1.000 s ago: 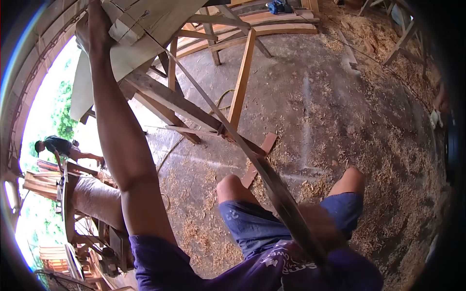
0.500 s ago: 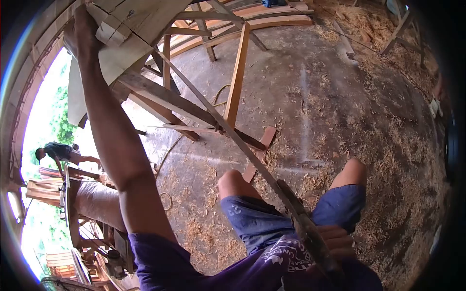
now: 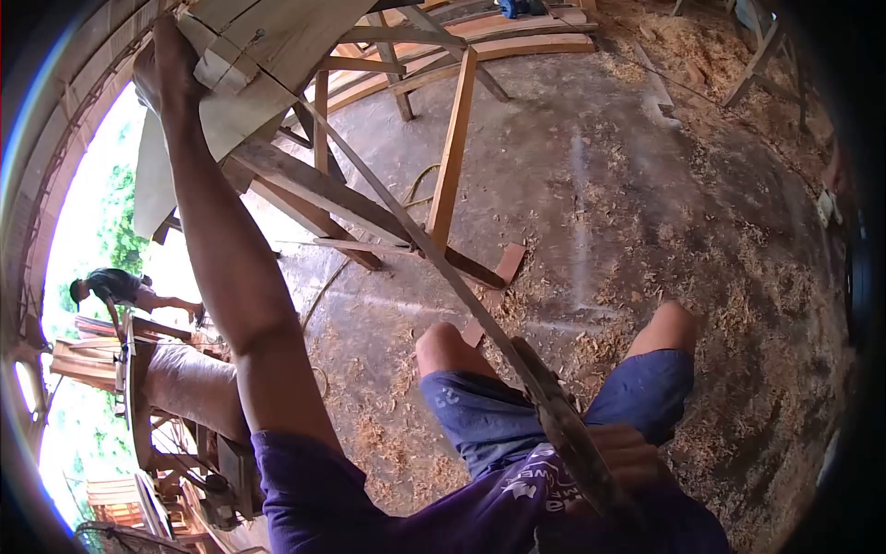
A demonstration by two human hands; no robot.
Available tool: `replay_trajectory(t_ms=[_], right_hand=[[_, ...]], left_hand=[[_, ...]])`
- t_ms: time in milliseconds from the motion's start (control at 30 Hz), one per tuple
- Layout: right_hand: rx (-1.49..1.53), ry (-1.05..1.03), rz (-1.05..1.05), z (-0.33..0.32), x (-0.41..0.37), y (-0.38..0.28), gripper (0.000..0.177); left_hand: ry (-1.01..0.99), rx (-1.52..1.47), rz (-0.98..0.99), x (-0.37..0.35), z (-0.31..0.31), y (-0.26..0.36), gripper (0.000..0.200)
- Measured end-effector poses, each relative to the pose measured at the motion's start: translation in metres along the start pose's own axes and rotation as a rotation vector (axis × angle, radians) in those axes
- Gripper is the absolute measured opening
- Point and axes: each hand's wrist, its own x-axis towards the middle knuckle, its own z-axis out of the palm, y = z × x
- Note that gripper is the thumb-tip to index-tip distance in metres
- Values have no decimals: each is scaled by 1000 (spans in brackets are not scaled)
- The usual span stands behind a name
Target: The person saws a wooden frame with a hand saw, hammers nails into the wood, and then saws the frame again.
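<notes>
My right hand (image 3: 625, 454) is wrapped round the dark handle end of a long saw (image 3: 461, 288), close to my shirt. The saw's narrow blade slants up and left to the edge of a pale wooden board (image 3: 242, 115). At the upper left, my left arm is stretched out and my left hand (image 3: 170, 69) grips the board near its edge. Its fingers are partly hidden there. A small wooden block (image 3: 226, 66) lies on the board just right of that hand. Wooden trestle legs (image 3: 314, 192) stand beneath the board.
An upright wooden leg (image 3: 452, 152) and a reddish offcut (image 3: 509, 263) are near the blade. Shavings (image 3: 738, 323) cover much of the floor. Long planks (image 3: 526, 44) lie at the back. A person (image 3: 115, 286) bends over stacked wood at the left.
My right hand and the saw's handle have shifted a little up and left, towards the board. My left hand stays at the board, which appears slightly lower and farther right in view.
</notes>
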Motion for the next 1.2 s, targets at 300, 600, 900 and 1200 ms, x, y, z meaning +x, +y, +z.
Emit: replay_trajectory(t_ms=[300, 600, 900, 1200], right_hand=[[-436, -52, 191, 26, 90, 68, 24], [-30, -12, 123, 1, -10, -40, 34], [-443, 211, -172, 47, 183, 128, 47], [17, -119, 105, 0, 0, -15, 42]], left_hand=[[78, -94, 64, -5, 11, -2, 61], [-2, 2, 76, -3, 4, -4, 65], [44, 210, 304, -1, 11, -22, 44], [-20, 4, 112, -17, -2, 2, 51]])
